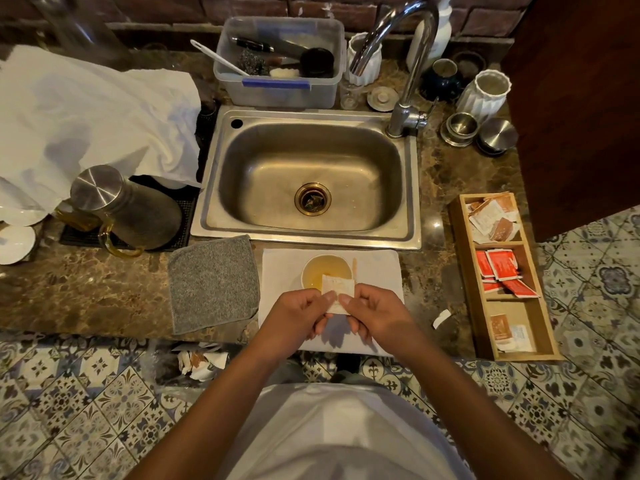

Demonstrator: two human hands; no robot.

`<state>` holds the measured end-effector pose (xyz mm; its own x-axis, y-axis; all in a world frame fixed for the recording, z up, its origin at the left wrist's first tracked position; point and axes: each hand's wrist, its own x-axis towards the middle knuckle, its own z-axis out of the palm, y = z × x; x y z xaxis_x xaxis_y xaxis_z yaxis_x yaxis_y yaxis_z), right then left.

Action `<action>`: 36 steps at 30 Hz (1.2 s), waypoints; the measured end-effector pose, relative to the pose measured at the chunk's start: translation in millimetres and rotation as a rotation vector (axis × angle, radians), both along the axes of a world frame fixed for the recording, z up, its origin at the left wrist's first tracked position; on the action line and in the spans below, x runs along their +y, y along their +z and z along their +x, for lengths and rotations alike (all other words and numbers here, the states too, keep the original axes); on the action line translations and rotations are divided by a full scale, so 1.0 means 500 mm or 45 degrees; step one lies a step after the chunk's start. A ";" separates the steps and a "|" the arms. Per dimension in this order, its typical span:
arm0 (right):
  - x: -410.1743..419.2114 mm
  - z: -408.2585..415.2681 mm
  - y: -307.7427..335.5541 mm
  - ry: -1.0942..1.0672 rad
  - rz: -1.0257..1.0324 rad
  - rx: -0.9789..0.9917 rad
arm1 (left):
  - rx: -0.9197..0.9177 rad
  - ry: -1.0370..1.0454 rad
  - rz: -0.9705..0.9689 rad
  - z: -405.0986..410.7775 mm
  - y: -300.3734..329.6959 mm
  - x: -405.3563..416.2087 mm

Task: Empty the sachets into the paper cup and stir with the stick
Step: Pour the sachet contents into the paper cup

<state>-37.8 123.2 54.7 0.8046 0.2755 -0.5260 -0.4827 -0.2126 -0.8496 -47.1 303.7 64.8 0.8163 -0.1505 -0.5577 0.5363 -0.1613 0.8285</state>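
Observation:
A white paper cup with pale yellow liquid stands on a white cloth in front of the sink. A wooden stick lies on the cloth just right of the cup. I hold a white sachet over the cup's near rim. My left hand pinches its lower left edge and my right hand pinches its lower right edge, thumbs almost touching. The lower part of the sachet is hidden by my fingers.
A wooden tray at the right holds brown, red and white sachets in three compartments. A torn paper scrap lies beside it. A grey cloth lies left of the white cloth. The steel sink is behind; a metal jug stands at left.

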 end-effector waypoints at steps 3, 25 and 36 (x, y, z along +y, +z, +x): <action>-0.041 -0.018 -0.006 -0.062 -0.040 -0.058 | -0.110 -0.190 0.034 0.000 0.006 -0.019; -0.305 -0.164 -0.138 -0.392 -0.416 0.086 | 0.167 -0.643 0.241 -0.007 -0.150 -0.316; -0.296 -0.133 -0.180 -0.215 -0.900 0.106 | 0.216 -0.643 0.422 0.019 -0.194 -0.346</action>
<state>-104.1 -24.6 -35.5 0.7556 -0.2766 -0.5938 -0.6144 -0.6136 -0.4960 -37.4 130.4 -32.0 0.5856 -0.2913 -0.7565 0.4468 -0.6627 0.6010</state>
